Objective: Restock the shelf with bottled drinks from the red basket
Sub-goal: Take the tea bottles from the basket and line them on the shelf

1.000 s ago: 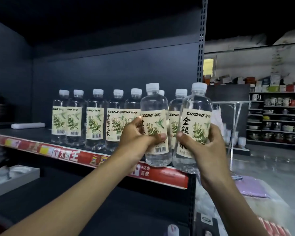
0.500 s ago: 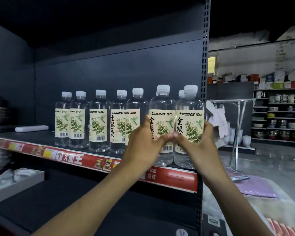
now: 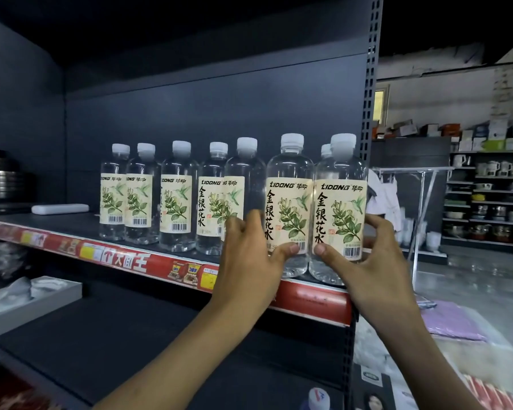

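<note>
Two clear bottles with cream leaf labels and white caps stand at the right end of the dark shelf (image 3: 71, 223), at its front edge. My left hand (image 3: 251, 261) grips the left bottle (image 3: 289, 184) low down, thumb on its label. My right hand (image 3: 367, 261) grips the right bottle (image 3: 339, 184) the same way. Several more bottles of the same kind (image 3: 175, 196) stand in a row to their left, and one cap shows behind the right bottle. The red basket is out of view.
A red price strip (image 3: 116, 255) runs along the shelf's front edge. A white flat bar (image 3: 60, 208) lies on the shelf at the left. A perforated upright (image 3: 367, 99) ends the shelf on the right. A white tray (image 3: 27, 303) sits on the shelf below. Far shelves of crockery (image 3: 486, 196) stand at the right.
Both hands have carried the two bottles forward and down onto the shelf's right end; they now stand side by side, with both hands lower on them.
</note>
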